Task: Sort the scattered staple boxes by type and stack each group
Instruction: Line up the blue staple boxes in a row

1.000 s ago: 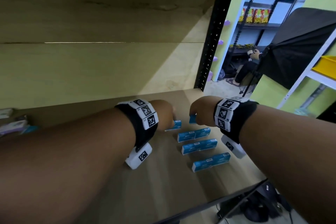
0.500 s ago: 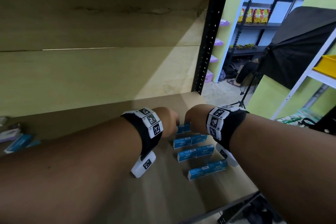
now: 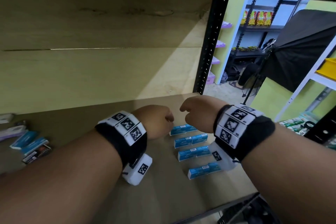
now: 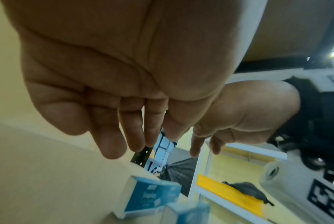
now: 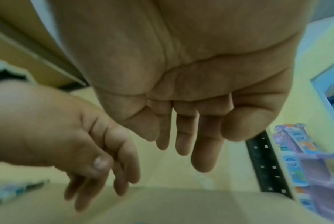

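Several blue staple boxes lie in short rows on the wooden shelf (image 3: 163, 198): the far row (image 3: 183, 129), a second row (image 3: 190, 140), a third (image 3: 193, 152) and the nearest (image 3: 204, 170). My left hand (image 3: 160, 121) and right hand (image 3: 195, 112) hover just above the far row, close together, touching no box. The left wrist view shows my left hand (image 4: 143, 144) with fingers hanging loose over a blue box (image 4: 152, 197). My right hand (image 5: 181, 148) is likewise relaxed and holds nothing.
More boxes lie scattered at the shelf's left: two blue ones (image 3: 23, 139) (image 3: 34, 145), a dark one (image 3: 37, 153) and a pale purple one (image 3: 11, 131). A black upright post (image 3: 211, 42) bounds the shelf at the right. The shelf's front edge (image 3: 227, 210) runs near the bottom.
Both hands were down on the far blue boxes, pressing them together. They have let go and lifted a little above that row, which now lies joined.
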